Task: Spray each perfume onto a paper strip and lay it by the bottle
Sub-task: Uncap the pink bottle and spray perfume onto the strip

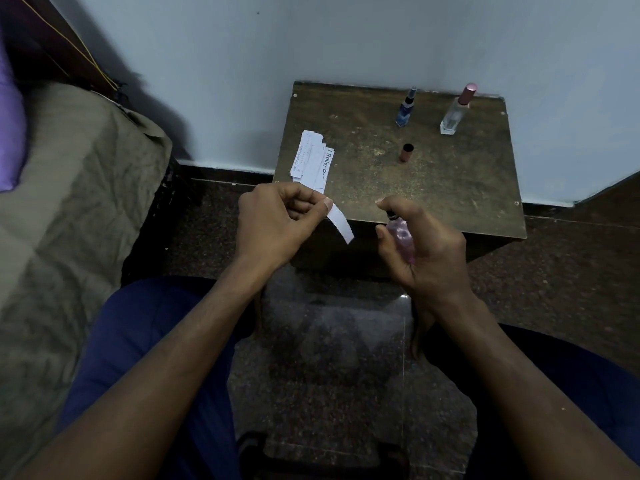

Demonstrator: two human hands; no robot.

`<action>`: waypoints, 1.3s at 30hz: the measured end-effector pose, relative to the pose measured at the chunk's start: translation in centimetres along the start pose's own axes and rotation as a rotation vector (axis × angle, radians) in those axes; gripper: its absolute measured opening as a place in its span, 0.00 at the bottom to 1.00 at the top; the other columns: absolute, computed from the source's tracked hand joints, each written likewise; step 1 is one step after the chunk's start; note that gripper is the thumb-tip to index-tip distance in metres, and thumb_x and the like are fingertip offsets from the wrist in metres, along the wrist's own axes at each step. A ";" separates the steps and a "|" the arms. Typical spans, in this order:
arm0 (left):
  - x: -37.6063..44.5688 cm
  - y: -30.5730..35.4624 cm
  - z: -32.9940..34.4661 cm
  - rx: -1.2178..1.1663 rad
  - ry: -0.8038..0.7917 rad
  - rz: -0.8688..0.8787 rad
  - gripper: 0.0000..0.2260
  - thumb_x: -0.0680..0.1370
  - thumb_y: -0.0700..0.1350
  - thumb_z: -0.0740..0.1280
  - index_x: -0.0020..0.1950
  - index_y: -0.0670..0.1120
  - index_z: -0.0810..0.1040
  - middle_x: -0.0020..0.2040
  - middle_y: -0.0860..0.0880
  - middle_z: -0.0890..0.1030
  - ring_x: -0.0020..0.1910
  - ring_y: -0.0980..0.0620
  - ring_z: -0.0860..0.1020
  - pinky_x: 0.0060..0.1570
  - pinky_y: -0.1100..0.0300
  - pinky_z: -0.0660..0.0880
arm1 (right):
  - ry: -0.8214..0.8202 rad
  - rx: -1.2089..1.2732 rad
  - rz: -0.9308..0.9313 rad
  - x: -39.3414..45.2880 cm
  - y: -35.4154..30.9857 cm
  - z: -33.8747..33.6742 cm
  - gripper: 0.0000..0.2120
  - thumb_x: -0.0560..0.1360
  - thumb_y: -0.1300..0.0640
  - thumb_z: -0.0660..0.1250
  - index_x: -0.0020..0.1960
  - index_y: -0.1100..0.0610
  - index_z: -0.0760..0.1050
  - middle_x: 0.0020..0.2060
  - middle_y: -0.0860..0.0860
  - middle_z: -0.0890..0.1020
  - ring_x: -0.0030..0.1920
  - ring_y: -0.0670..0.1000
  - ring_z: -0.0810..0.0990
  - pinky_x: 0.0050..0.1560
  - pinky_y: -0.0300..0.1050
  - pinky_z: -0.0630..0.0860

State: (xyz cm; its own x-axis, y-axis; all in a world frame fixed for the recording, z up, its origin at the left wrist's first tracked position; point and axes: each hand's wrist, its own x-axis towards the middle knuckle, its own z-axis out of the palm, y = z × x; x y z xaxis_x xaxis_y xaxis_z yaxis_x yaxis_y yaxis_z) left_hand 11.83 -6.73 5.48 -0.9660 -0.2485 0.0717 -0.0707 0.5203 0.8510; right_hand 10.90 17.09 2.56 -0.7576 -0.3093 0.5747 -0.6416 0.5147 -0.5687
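two hands are up in front of a small worn wooden table [450, 174] that sits against a pale wall. the left hand [277, 226] pinches a white paper strip [341, 221] between thumb and curled fingers, and the strip hangs out to the right, over the near edge of the table. the right hand [426, 244] is wrapped around a small pink perfume bottle [401, 239], with the index finger curled over the dark nozzle on top, and the strip's free end sits just beside that bottle. on the table's left side lies a little pile of cut paper strips [311, 161] with print on them. far side of the table has a blue bottle [405, 109] and a clear bottle with a pink cap [455, 110], both standing upright and apart. a loose pinkish cap [406, 153] stands near the middle. left of the table there's a bed with an olive cover [69, 202].
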 end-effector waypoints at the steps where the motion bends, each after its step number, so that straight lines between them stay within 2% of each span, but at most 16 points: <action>1: 0.0 0.0 0.0 -0.003 0.000 -0.001 0.04 0.77 0.51 0.80 0.48 0.52 0.90 0.39 0.57 0.88 0.37 0.59 0.86 0.46 0.56 0.86 | 0.022 -0.019 -0.003 0.0 0.1 0.0 0.14 0.85 0.53 0.67 0.69 0.53 0.74 0.47 0.52 0.84 0.44 0.42 0.78 0.48 0.33 0.76; 3: 0.0 -0.1 0.0 -0.012 0.000 -0.004 0.04 0.77 0.51 0.80 0.48 0.52 0.90 0.39 0.57 0.88 0.37 0.59 0.86 0.46 0.57 0.86 | 0.039 -0.046 -0.016 0.0 0.4 -0.1 0.17 0.85 0.53 0.68 0.72 0.54 0.73 0.49 0.53 0.85 0.45 0.38 0.75 0.54 0.24 0.69; 8: 0.1 -0.2 0.0 -0.018 0.006 -0.006 0.04 0.77 0.51 0.80 0.48 0.52 0.90 0.38 0.58 0.88 0.37 0.60 0.86 0.45 0.60 0.85 | 0.002 -0.007 -0.058 -0.2 1.1 -0.6 0.19 0.86 0.52 0.67 0.75 0.55 0.72 0.55 0.55 0.86 0.50 0.47 0.83 0.59 0.26 0.70; 14: 0.0 -0.4 -0.1 -0.059 -0.006 -0.010 0.03 0.77 0.50 0.80 0.48 0.51 0.90 0.37 0.57 0.88 0.33 0.59 0.86 0.40 0.66 0.82 | -0.007 0.016 -0.078 -1.1 1.7 -0.9 0.17 0.86 0.51 0.67 0.73 0.54 0.73 0.54 0.55 0.86 0.47 0.48 0.84 0.55 0.29 0.75; 17: 0.0 -0.4 -0.1 -0.060 -0.007 -0.015 0.03 0.77 0.50 0.80 0.48 0.52 0.90 0.38 0.57 0.88 0.33 0.59 0.86 0.40 0.65 0.83 | -0.016 0.004 -0.084 -1.4 1.7 -1.0 0.17 0.86 0.51 0.66 0.73 0.54 0.73 0.52 0.55 0.85 0.45 0.49 0.83 0.54 0.28 0.74; 21: -0.1 -0.4 0.1 -0.060 -0.004 -0.009 0.04 0.77 0.51 0.80 0.48 0.52 0.90 0.38 0.57 0.88 0.34 0.58 0.86 0.41 0.62 0.84 | -0.034 -0.007 -0.076 -1.5 1.7 -1.1 0.17 0.86 0.52 0.67 0.74 0.53 0.72 0.52 0.56 0.85 0.46 0.50 0.84 0.51 0.34 0.77; 23: -0.1 -0.3 0.2 -0.048 -0.004 -0.004 0.04 0.77 0.51 0.80 0.48 0.52 0.90 0.38 0.57 0.88 0.34 0.59 0.86 0.42 0.62 0.84 | -0.028 -0.004 -0.066 -1.5 1.7 -1.1 0.16 0.86 0.52 0.67 0.72 0.54 0.73 0.53 0.53 0.85 0.47 0.42 0.82 0.51 0.30 0.75; 26: -0.1 -0.2 0.3 -0.037 -0.003 -0.002 0.04 0.77 0.51 0.80 0.49 0.52 0.90 0.38 0.57 0.88 0.34 0.60 0.86 0.42 0.64 0.83 | 0.006 0.021 -0.052 -1.5 1.9 -1.1 0.12 0.86 0.53 0.66 0.67 0.56 0.74 0.50 0.32 0.79 0.47 0.29 0.76 0.52 0.24 0.69; 27: -0.1 -0.2 0.3 -0.034 -0.004 -0.005 0.04 0.77 0.51 0.80 0.49 0.51 0.90 0.38 0.57 0.88 0.35 0.60 0.86 0.42 0.63 0.84 | 0.019 0.028 -0.047 -1.5 1.9 -1.1 0.12 0.86 0.54 0.66 0.67 0.57 0.75 0.48 0.31 0.76 0.46 0.27 0.75 0.51 0.23 0.69; 28: -0.1 -0.1 0.3 -0.030 -0.006 -0.006 0.05 0.77 0.51 0.80 0.49 0.51 0.90 0.38 0.57 0.88 0.35 0.59 0.86 0.42 0.63 0.84 | 0.031 0.032 -0.043 -1.5 2.0 -1.1 0.12 0.86 0.54 0.66 0.67 0.57 0.75 0.48 0.33 0.76 0.46 0.26 0.74 0.51 0.23 0.69; 30: -0.2 -0.1 0.3 -0.021 -0.012 -0.008 0.05 0.77 0.51 0.79 0.49 0.51 0.90 0.39 0.56 0.88 0.35 0.59 0.86 0.42 0.63 0.84 | 0.041 0.025 -0.056 -1.5 2.0 -1.1 0.14 0.86 0.54 0.67 0.70 0.57 0.74 0.49 0.45 0.82 0.46 0.29 0.76 0.53 0.23 0.69; 32: -0.3 -0.1 0.3 -0.021 -0.016 -0.009 0.05 0.77 0.51 0.79 0.50 0.52 0.90 0.39 0.57 0.88 0.35 0.60 0.86 0.42 0.66 0.83 | 0.023 0.011 -0.080 -1.4 1.9 -1.2 0.17 0.86 0.55 0.67 0.73 0.57 0.73 0.52 0.55 0.84 0.47 0.38 0.81 0.56 0.24 0.69; 34: -0.3 -0.1 0.3 -0.034 -0.020 -0.012 0.04 0.77 0.51 0.79 0.49 0.52 0.90 0.39 0.57 0.88 0.35 0.60 0.86 0.42 0.66 0.83 | 0.006 -0.006 -0.092 -1.4 1.9 -1.2 0.18 0.86 0.54 0.67 0.74 0.56 0.72 0.51 0.58 0.85 0.46 0.50 0.83 0.54 0.28 0.73; 35: -0.3 -0.1 0.3 -0.041 -0.023 -0.015 0.04 0.77 0.51 0.79 0.49 0.52 0.90 0.38 0.57 0.88 0.35 0.60 0.86 0.42 0.65 0.83 | -0.001 -0.011 -0.095 -1.4 1.9 -1.2 0.18 0.86 0.54 0.67 0.74 0.55 0.71 0.51 0.59 0.85 0.46 0.53 0.84 0.53 0.31 0.75; 39: -0.2 -0.3 0.6 -0.109 -0.089 -0.041 0.05 0.80 0.49 0.76 0.50 0.49 0.86 0.38 0.54 0.88 0.39 0.56 0.88 0.45 0.56 0.86 | -0.013 -0.010 -0.094 -1.4 1.8 -1.3 0.18 0.86 0.53 0.67 0.75 0.53 0.71 0.50 0.59 0.85 0.44 0.56 0.85 0.50 0.38 0.78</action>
State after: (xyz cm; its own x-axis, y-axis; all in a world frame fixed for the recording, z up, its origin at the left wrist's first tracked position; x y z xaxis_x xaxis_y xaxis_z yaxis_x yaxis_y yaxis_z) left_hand 11.91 -6.38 4.93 -0.9814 -0.1917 -0.0065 -0.0876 0.4183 0.9041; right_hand 10.91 19.47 1.47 -0.6955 -0.3674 0.6175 -0.7089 0.4909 -0.5064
